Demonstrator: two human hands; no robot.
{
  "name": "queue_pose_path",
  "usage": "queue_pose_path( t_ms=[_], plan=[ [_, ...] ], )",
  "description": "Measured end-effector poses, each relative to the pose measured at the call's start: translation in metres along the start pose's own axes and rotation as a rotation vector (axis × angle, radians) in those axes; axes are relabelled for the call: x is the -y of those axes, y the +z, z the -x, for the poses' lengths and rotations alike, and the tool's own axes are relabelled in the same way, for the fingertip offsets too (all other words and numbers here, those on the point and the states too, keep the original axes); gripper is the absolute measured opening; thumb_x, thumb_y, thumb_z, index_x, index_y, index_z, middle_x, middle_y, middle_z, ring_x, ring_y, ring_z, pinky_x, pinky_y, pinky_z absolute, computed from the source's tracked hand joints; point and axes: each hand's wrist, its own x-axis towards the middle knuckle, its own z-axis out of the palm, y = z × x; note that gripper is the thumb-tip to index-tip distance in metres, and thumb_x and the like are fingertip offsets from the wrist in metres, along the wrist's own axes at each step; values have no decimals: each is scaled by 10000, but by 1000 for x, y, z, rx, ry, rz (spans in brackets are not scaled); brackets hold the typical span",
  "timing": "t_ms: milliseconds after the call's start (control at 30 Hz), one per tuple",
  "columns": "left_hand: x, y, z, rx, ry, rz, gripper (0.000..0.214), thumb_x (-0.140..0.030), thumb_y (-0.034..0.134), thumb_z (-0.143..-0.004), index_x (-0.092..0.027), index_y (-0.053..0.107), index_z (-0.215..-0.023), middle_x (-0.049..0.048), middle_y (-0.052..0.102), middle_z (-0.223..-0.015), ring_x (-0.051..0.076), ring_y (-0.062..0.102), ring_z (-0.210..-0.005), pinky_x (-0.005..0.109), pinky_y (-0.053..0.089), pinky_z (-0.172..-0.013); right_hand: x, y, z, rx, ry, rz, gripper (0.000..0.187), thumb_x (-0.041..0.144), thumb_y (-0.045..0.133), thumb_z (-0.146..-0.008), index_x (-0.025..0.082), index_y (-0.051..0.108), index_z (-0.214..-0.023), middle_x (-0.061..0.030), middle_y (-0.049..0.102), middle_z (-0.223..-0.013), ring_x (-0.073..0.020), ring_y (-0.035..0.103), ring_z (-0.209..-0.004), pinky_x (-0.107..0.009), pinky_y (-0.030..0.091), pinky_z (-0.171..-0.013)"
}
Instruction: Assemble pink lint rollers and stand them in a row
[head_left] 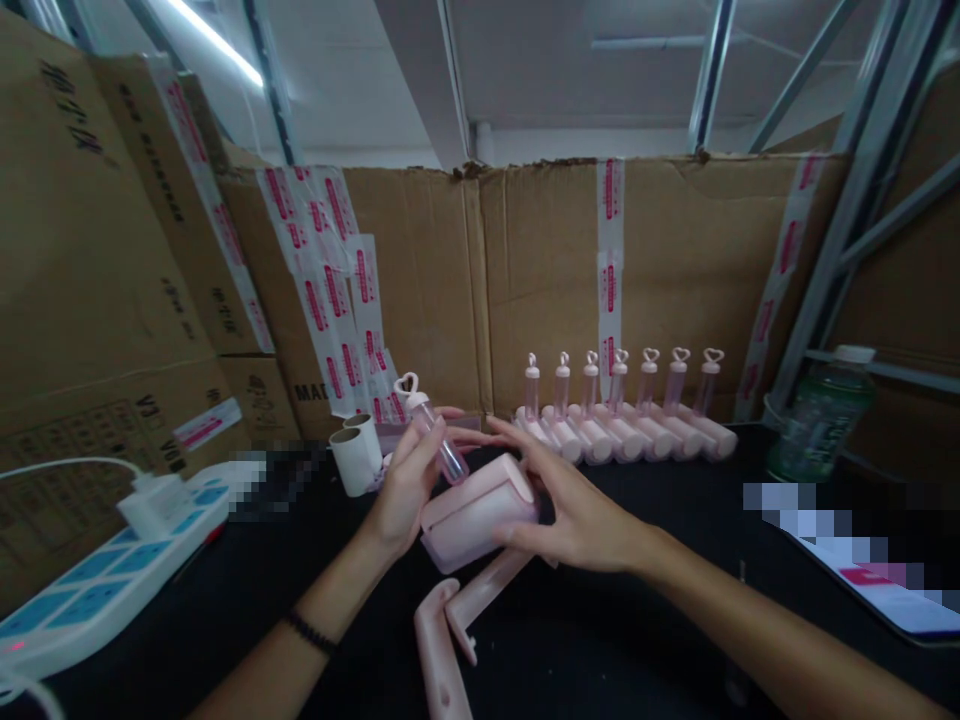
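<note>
My left hand [405, 490] grips the clear pink handle [439, 440] of a lint roller; a white heart-shaped loop tops the handle. My right hand [574, 505] wraps its fingers round the roller's pink cover [472, 510] from the right side. Both hands hold the piece just above the black table [637, 620]. A loose pink cover part [442, 640] lies on the table right below my hands.
A row of several finished pink lint rollers [622, 420] stands against the cardboard wall [540, 280]. Two cardboard tubes [358, 452] stand at the left. A white power strip [112, 570] lies far left, a green bottle [817, 415] at right, a phone [877, 590] near the right edge.
</note>
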Motion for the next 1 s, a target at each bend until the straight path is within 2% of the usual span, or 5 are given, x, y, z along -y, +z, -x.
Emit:
queue_pose_path(
  t_ms=[167, 333, 567, 833, 1000],
  plan=[
    [6, -18, -6, 2, 166, -260, 364, -471, 562, -961, -210, 598, -1212, 66, 704, -1011, 230, 643, -1010, 356, 466, -929, 5, 3, 1, 119, -110, 213, 699, 399, 756, -857, 225, 425, -1447, -138, 411, -1555, -255, 407, -1457, -419, 351, -1200],
    [7, -27, -15, -274, 321, -376, 362, -512, 503, -976, -219, 590, -1171, 57, 651, -1075, 210, 615, -1035, 342, 448, -942, -9, 0, -7, 5, -36, 495, 695, 449, 779, -823, 204, 433, -1374, -160, 436, -1514, -300, 511, -1359, -456, 484, -1087],
    [8, -35, -20, -394, 312, -480, 288, -479, 518, -956, -218, 573, -1064, 40, 635, -1006, 203, 616, -947, 350, 452, -903, -42, 11, -26, 52, 62, 985, 611, 495, 799, -794, 155, 532, -1226, -147, 609, -1232, -317, 662, -1025, -446, 581, -811],
    [9, -39, -24, -432, 280, -522, 264, -467, 522, -928, -224, 554, -1025, 37, 642, -968, 219, 624, -918, 355, 464, -879, -75, 35, -44, 39, 60, 1268, 649, 525, 832, -759, 106, 579, -1185, -180, 615, -1172, -333, 597, -1064, -440, 517, -864],
    [1, -51, -28, -460, 306, -675, 235, -442, 525, -919, -221, 572, -987, 40, 645, -969, 234, 625, -947, 355, 467, -879, -92, 36, -52, 69, 59, 1286, 550, 503, 741, -863, 66, 616, -1173, -213, 645, -1140, -333, 581, -1067, -457, 487, -914]
  ],
)
